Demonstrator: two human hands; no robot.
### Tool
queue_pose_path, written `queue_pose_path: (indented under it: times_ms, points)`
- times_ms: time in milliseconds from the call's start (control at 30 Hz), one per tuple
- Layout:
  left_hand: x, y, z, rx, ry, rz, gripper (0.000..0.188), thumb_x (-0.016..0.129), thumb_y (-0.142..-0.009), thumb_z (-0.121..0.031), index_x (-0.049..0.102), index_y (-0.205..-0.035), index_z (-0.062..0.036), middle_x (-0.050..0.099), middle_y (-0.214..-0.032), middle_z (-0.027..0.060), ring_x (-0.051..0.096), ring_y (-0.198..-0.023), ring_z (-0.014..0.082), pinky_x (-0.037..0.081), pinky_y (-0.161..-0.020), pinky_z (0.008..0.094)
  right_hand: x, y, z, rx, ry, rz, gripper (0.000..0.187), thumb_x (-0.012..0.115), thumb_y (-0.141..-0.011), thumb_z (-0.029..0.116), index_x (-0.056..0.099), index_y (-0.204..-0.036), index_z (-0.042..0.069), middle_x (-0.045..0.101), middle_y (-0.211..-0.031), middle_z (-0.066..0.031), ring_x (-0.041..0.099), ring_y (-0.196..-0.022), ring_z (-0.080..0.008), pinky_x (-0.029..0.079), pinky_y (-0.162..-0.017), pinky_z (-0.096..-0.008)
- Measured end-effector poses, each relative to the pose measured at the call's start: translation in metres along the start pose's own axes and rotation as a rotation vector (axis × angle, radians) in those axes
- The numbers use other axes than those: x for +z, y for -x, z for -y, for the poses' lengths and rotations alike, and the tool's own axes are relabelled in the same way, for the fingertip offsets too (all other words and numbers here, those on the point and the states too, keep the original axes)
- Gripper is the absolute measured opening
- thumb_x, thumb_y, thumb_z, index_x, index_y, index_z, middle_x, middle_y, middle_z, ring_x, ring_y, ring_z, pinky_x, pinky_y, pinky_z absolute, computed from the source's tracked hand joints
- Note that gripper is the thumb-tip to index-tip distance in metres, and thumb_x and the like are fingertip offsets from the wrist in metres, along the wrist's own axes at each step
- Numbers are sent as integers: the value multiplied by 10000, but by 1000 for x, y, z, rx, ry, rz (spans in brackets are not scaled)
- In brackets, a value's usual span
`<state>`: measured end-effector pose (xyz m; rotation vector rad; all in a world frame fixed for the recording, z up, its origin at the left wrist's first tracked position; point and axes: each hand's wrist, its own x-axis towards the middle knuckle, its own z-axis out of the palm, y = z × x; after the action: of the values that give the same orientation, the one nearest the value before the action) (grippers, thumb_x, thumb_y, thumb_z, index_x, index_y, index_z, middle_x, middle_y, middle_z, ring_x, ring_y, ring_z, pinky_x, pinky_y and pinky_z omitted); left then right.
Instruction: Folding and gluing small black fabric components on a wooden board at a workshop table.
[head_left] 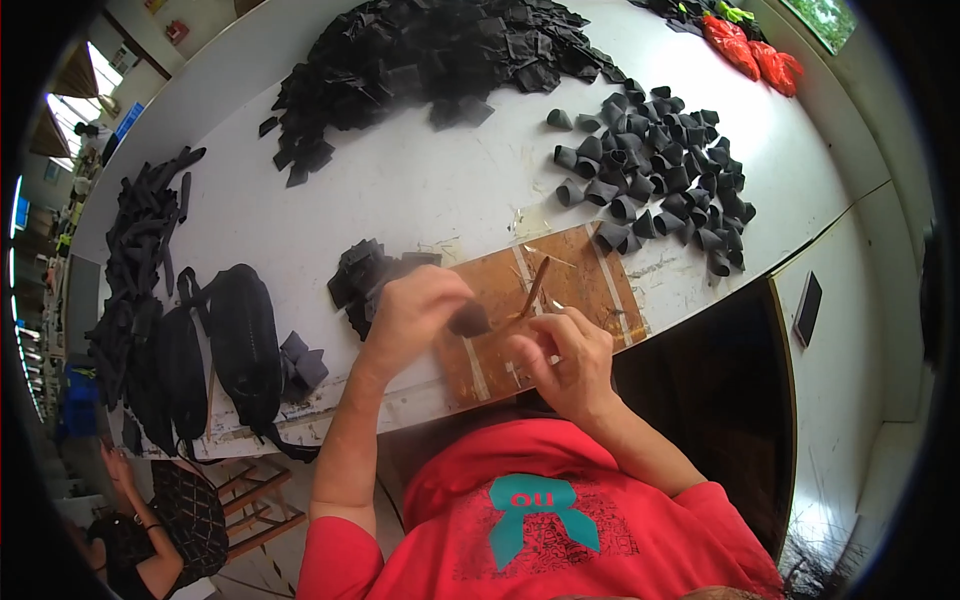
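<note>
My left hand is closed on a small black fabric piece and holds it over a brown board at the table's front edge. My right hand is over the same board with its fingers curled. Beside its fingertips a thin brown strip slants upward; whether the fingers grip it I cannot make out. Pale tape bands run across the board. Partly hidden behind my left hand is a small heap of black fabric pieces.
A large pile of flat black pieces covers the far table. Curled black loops lie at right, red bags beyond. Black strips and black pouches with straps are at left. Another person sits lower left near a wooden stool.
</note>
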<state>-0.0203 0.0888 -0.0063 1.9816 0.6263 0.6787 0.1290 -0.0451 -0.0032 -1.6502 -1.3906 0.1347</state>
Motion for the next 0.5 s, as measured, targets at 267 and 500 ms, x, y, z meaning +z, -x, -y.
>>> queue_pose_path:
  times_ms: [267, 500]
  points:
    - [47, 21, -25, -216, 424, -306, 159, 591, -788, -26, 561, -942, 3, 572, -902, 60, 545, -778, 109, 452, -688, 228, 12, 11, -6, 27, -42, 65, 268, 689, -681, 153, 455, -611, 44, 447, -586, -90, 497, -499, -268, 385, -425, -349]
    - [59, 24, -30, -451, 576, -262, 128, 627, -792, -123, 591, -762, -5, 572, -669, 0, 519, -624, 54, 394, -549, 194, 12, 12, -11, -244, 186, -40, 203, 658, -627, 51, 456, -611, 64, 407, -565, -67, 450, -469, -220, 366, -416, -325]
